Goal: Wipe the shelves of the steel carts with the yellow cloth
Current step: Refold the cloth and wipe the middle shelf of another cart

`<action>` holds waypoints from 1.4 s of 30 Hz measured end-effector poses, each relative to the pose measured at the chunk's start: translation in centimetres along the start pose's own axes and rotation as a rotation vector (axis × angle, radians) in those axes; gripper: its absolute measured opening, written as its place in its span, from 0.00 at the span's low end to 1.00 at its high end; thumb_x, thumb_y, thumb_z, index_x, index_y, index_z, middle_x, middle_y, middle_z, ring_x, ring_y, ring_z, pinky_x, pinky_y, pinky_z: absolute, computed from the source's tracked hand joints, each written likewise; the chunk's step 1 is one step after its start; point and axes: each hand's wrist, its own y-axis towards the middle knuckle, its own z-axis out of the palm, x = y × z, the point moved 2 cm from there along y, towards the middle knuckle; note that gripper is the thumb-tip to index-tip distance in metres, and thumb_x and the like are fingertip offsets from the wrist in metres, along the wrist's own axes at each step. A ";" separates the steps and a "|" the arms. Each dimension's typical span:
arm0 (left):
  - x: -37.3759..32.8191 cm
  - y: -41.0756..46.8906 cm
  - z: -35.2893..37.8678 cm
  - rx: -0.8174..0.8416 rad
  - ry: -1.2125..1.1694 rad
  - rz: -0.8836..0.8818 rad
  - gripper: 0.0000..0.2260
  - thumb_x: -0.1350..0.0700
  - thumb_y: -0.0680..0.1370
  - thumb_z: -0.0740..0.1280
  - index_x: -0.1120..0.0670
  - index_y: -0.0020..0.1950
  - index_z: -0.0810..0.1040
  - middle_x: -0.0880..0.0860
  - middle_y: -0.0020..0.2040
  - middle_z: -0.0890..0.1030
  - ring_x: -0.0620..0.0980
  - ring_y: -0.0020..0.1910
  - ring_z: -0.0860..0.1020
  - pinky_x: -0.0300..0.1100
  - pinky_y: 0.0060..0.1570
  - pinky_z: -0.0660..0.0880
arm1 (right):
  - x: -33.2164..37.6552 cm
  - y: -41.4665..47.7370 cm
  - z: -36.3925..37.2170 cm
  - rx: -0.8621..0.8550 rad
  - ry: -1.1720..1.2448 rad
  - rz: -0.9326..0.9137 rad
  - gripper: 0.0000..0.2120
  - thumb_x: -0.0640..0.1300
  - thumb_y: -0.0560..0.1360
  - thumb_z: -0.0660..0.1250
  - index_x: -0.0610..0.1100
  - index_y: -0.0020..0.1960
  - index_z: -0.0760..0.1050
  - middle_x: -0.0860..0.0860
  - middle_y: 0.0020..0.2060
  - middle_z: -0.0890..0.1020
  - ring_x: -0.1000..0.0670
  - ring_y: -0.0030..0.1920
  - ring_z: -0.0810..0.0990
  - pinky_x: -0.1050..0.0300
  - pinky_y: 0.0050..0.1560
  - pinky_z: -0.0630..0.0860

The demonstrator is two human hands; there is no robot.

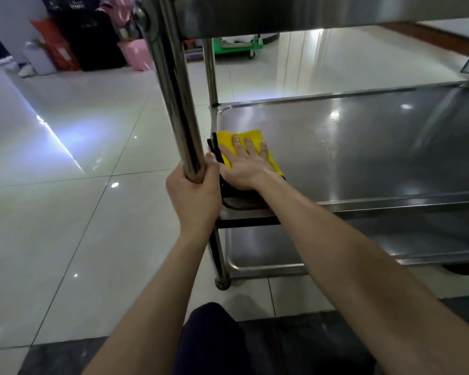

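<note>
Glossy pale floor tiles (65, 212) caught white glare across a room where boxes and bags (87, 41) in red, black and pink stood piled at 11 o'clock and a green wheeled base (238, 46) sat at 12 o'clock beyond a steel cart (363, 212). The cart's middle shelf (363, 147), a shallow brushed-steel tray, ran from centre frame toward 3 o'clock and mirrored the ceiling lights. At its near left corner the yellow cloth (251, 136) lay flat, black trim showing along its left edge. The right hand (244, 165) pressed down on the cloth, fingers spread and flat, gripping nothing. The left hand (194, 196), just to the 9 o'clock side, was clenched around the cart's upright steel post (176, 98). The lower shelf (282, 250) showed beneath, partly screened by the right forearm. The top shelf (309, 14) was cut off by the upper frame edge, the cart's far end by the right. A dark object under the right wrist could not be made out.
</note>
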 end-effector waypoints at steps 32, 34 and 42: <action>0.1 -0.3 0.5 -0.014 0.002 0.050 0.22 0.45 0.77 0.71 0.52 0.33 0.63 0.65 0.32 0.67 0.66 0.31 0.69 0.61 0.33 0.73 | -3.9 2.5 -1.7 0.019 -0.041 0.179 0.35 0.70 0.81 0.43 0.62 0.86 0.45 0.50 0.87 0.41 0.40 0.86 0.39 0.26 0.79 0.33; -0.1 -0.2 0.3 -0.042 0.013 0.045 0.23 0.44 0.77 0.72 0.51 0.32 0.63 0.61 0.30 0.65 0.61 0.30 0.67 0.59 0.32 0.72 | -0.9 1.5 -0.7 0.029 -0.025 0.078 0.35 0.70 0.82 0.43 0.62 0.87 0.44 0.51 0.87 0.41 0.41 0.86 0.38 0.28 0.79 0.31; -0.3 -0.1 0.0 -0.084 -0.018 -0.088 0.34 0.35 0.75 0.75 0.63 0.37 0.64 0.71 0.33 0.69 0.69 0.30 0.71 0.64 0.33 0.74 | -5.4 -6.1 -0.1 0.024 -0.050 -0.121 0.32 0.65 0.84 0.46 0.64 0.86 0.43 0.56 0.87 0.41 0.48 0.86 0.40 0.33 0.83 0.38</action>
